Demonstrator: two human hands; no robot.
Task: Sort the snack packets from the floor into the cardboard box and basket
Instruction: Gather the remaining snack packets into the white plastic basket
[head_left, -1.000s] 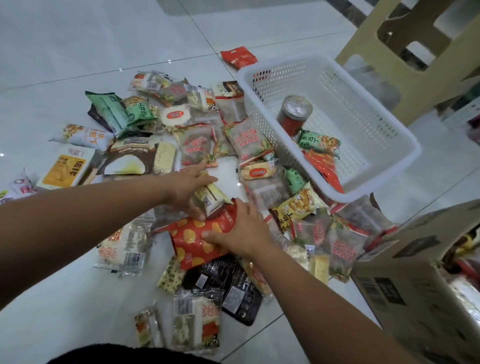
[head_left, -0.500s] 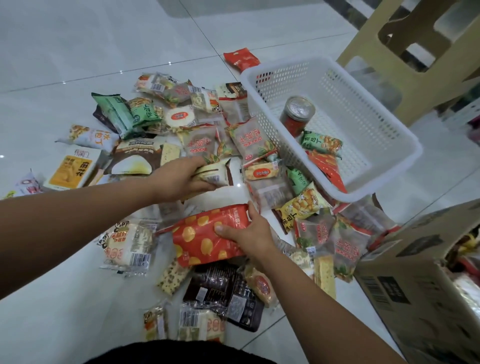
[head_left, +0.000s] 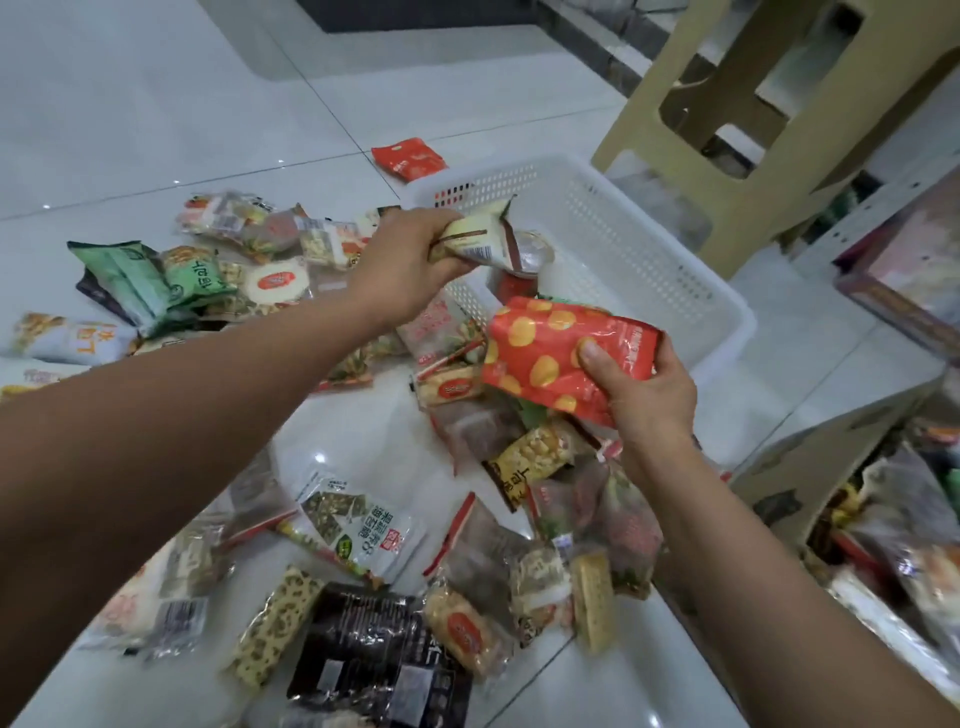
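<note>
Red foil spotted with orange is off the floor now: the red packet (head_left: 545, 358), which half a second ago lay on the pile under our right hand (head_left: 644, 395), is lifted and pinched between the thumb and curled fingers (head_left: 592, 353), hanging just short of the white basket (head_left: 737, 322). Our left hand (head_left: 402, 260) has risen too, its fingers wrapped round a cream packet (head_left: 475, 236) that it held down low on the heap a moment ago. That packet now pokes past the fingertips over the basket's near corner, right above the red can (head_left: 530, 254) standing inside. We judge both packets are heading for a container, the cream one closer to dropping. The cardboard box (head_left: 810, 467) stands to the right of the right-hand fingers, already partly filled. Below both sets of fingers the floor (head_left: 156, 130) is thick with packets: a black packet (head_left: 374, 665) nearest us, a green packet (head_left: 119, 275) far left of the left fingers, a small red pouch (head_left: 410, 156) beyond them. The can could deflect the cream packet, and a beige stool (head_left: 779, 130) crowds the basket's far side.
</note>
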